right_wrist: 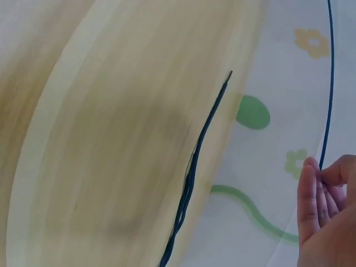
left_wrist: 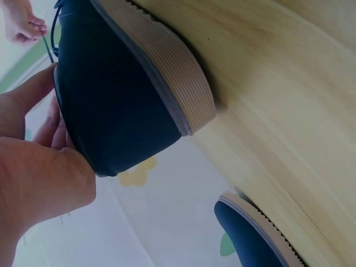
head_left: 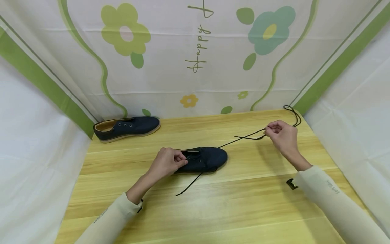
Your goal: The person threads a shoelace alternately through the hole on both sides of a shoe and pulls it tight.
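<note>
- Black lace: pinched by the right grip, stretching left to the near shoe.
- Left grip pinches that shoe's opening edge.
- Overpulling might draw the short tail out, or drag the shoe if the left grip slackens.
- Second shoe: beyond the left grip, leftward.

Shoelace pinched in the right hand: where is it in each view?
Head: shoelace, right of centre, running from shoe to right hand.
Left wrist: shoelace, top left.
Right wrist: shoelace, right side, from the top edge.
Shared landmark: the right hand, in all three.
</note>
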Tool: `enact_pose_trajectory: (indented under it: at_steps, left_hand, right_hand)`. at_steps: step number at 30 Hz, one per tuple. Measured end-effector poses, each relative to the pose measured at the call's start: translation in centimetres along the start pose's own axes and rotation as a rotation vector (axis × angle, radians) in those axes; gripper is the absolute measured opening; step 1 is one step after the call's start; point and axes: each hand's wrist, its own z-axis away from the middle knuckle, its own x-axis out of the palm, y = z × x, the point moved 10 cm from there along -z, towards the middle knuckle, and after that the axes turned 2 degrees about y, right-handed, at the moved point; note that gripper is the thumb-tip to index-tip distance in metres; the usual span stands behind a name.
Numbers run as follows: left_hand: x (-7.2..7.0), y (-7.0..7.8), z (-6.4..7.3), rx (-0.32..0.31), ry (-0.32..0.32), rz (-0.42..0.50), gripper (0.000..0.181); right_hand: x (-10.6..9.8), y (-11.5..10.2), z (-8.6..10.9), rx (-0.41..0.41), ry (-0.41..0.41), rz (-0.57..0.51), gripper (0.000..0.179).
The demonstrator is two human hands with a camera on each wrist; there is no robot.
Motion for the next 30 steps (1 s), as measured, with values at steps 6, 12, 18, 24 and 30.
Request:
enact_pose_trajectory:
  at_steps: [6,12,18,24,30]
  left_hand:
    - [0.0,0.0,0.0,-0.001,0.005,-0.001,0.007]
    - [0.0,0.0,0.0,-0.003,0.015,-0.009,0.007]
    - [-0.2,0.3,0.1,0.041,0.040,-0.022,0.006]
    - [-0.3,0.8,0.3,0.084,0.073,-0.032,0.005]
    - [-0.6,1.1,0.6,0.106,0.105,-0.030,0.006]
  right_hand:
    - [-0.7,1.0,-0.4,0.047,0.015,0.017,0.012]
    - [-0.9,1.2,-0.6,0.080,0.024,-0.001,0.014]
    - [-0.8,0.3,-0.7,0.063,0.036,-0.066,0.014]
    - [-0.6,-3.3,-1.0,-0.031,0.044,-0.138,0.009]
    - [0.5,-8.8,-0.7,-0.183,0.008,-0.183,0.005]
